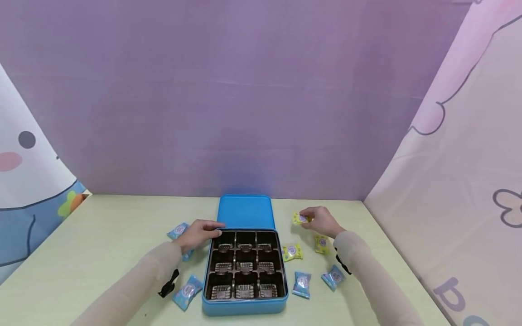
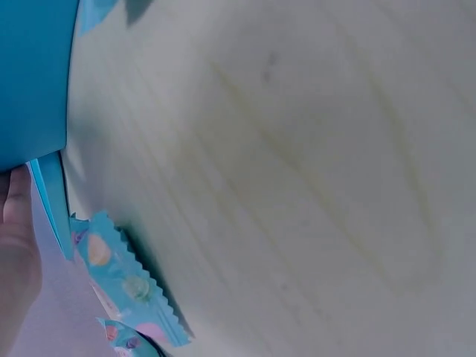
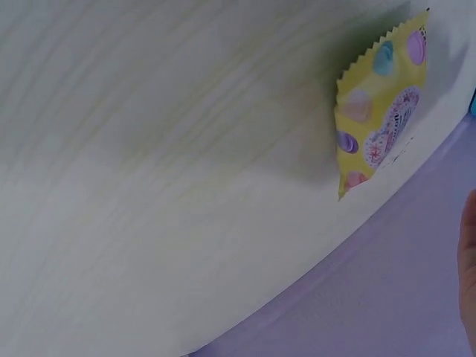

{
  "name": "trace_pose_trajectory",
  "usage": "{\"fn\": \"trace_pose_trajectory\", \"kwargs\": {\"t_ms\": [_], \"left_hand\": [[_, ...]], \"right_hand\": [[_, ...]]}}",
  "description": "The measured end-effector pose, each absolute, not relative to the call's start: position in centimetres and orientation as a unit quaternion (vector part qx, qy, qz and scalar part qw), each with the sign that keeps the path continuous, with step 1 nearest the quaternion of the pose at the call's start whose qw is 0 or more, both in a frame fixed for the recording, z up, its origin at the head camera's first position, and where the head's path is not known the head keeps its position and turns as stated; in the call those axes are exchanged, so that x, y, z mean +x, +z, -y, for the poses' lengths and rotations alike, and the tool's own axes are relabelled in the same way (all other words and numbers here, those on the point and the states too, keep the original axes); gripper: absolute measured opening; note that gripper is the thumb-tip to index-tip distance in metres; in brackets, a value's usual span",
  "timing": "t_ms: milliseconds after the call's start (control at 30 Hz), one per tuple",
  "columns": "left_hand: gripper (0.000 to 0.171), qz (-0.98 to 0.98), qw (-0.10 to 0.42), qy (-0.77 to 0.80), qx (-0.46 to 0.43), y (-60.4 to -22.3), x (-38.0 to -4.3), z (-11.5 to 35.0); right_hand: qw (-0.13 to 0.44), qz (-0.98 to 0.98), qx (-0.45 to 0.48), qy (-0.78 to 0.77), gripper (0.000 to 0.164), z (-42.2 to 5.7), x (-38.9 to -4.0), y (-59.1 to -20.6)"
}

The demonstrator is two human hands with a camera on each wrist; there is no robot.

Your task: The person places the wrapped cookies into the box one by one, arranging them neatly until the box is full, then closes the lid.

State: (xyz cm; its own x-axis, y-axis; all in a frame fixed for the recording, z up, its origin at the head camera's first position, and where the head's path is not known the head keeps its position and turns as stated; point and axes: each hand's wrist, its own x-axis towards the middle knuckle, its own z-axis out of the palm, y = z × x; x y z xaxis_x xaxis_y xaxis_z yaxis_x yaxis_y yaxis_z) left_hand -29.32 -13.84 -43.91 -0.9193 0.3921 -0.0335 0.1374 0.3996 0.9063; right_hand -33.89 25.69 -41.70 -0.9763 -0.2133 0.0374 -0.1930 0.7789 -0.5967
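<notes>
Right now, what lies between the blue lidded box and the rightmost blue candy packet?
Another blue candy packet lies between the box and the rightmost packet, in the head view.

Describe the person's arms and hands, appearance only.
Left sleeve and right sleeve: long, pale beige, plain-looking. A black strap-like piece shows at the left one, another at the right. Left fingers and right fingers: ungloved. No cables visible.
</notes>
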Motion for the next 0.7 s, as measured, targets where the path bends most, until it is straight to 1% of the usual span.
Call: {"fn": "trace_pose_trajectory", "kwargs": {"t_ms": [167,300,467,700], "left_hand": [[0.04,-0.83,0.118,0.52,0.164,-44.2,-29.7,13.9],[0.041,-0.828,0.121,0.523,0.161,-44.5,-29.8,14.0],[0.041,-0.822,0.122,0.534,0.157,-44.8,-29.8,14.0],[0.038,-0.822,0.114,0.539,0.146,-44.9,-29.6,13.8]], "right_hand": [[0.012,-0.941,-0.112,-0.318,0.036,-25.6,-33.3,-41.5],[0.013,-0.941,-0.112,-0.318,0.035,-25.4,-32.9,-41.3],[0.005,-0.941,-0.132,-0.313,0.035,-25.2,-32.6,-41.1],[0.009,-0.938,-0.145,-0.315,0.036,-25.0,-32.4,-41.1]]}}
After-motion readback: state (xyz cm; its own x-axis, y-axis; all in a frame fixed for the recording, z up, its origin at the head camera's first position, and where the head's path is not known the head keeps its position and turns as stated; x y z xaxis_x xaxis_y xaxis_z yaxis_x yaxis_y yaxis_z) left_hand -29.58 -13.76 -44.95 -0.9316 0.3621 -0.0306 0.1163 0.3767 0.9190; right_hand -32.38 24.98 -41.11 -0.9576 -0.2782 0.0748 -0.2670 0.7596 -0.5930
